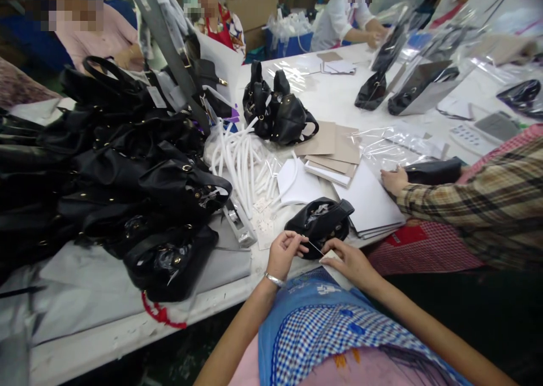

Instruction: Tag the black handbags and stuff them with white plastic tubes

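Observation:
A black handbag [316, 213] lies at the table edge in front of me, its opening upward with some filling showing inside. A thin pale string [315, 247] is stretched between my hands in front of the bag. My left hand [283, 253] pinches one end of the string at its fingertips and wears a silver bracelet on the wrist. Between the fingers of my right hand [352, 263] is a small cream hang tag [331, 255], to which the string runs. Both hands are close to the near side of the bag.
A large heap of black handbags [110, 165] covers the left of the table. White tubes [237, 160], cardboard pieces [324, 140] and white sheets [369, 199] lie beyond. At right, a co-worker's plaid sleeve [453, 208] reaches in. More people stand across the table.

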### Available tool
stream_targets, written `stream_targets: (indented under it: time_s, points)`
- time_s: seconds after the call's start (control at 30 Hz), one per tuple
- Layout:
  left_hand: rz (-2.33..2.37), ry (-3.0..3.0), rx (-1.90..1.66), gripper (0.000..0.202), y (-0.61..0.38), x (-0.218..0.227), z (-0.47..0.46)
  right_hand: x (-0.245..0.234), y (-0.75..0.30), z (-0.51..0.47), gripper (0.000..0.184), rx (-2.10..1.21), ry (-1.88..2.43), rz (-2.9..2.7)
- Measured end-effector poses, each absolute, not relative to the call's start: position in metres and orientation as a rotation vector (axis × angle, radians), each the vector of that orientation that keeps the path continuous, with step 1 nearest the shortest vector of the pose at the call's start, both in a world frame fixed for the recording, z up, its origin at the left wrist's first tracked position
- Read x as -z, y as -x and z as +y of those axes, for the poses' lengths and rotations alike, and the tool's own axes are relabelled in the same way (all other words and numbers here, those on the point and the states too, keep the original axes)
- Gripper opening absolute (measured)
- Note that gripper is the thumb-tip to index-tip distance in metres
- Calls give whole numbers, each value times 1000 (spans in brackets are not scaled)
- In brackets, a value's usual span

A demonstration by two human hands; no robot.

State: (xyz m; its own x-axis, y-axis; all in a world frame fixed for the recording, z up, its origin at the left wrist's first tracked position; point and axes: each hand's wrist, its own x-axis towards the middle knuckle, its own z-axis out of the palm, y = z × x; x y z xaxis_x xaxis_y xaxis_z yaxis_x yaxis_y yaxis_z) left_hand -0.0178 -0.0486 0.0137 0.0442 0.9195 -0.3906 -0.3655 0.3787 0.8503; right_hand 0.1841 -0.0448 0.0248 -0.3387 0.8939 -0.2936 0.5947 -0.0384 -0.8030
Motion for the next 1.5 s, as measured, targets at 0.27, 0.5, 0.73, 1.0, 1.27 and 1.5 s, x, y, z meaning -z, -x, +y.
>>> stream_targets:
  time_s: [0.27,0.5,0.73,1.0,1.27,1.5]
  points:
    - [1098,-602,-968,33,6,-11,-50,-14,-190,-58,27,-1593,1519,-1795]
    - [1085,-674,-867,27,3,-11,-54,-7,-193,-64,26,-1484,1552,-1757]
    - [1155,-884,-828,27,0,-6,-57,-7,-182,-58,23,-1155,1638,-1431]
    - [1220,-994,-818,26,-5,-11,-56,-16,-171,-58,40,-1601,1589,-852]
    - [1277,-1047,-813,26,-3,-12,-56,-18,-170,-57,38,-1539,1556,-1110]
    - [1298,-1080,-812,25,-4,-15,-57,-20,-170,-58,32,-1484,1577,-1161]
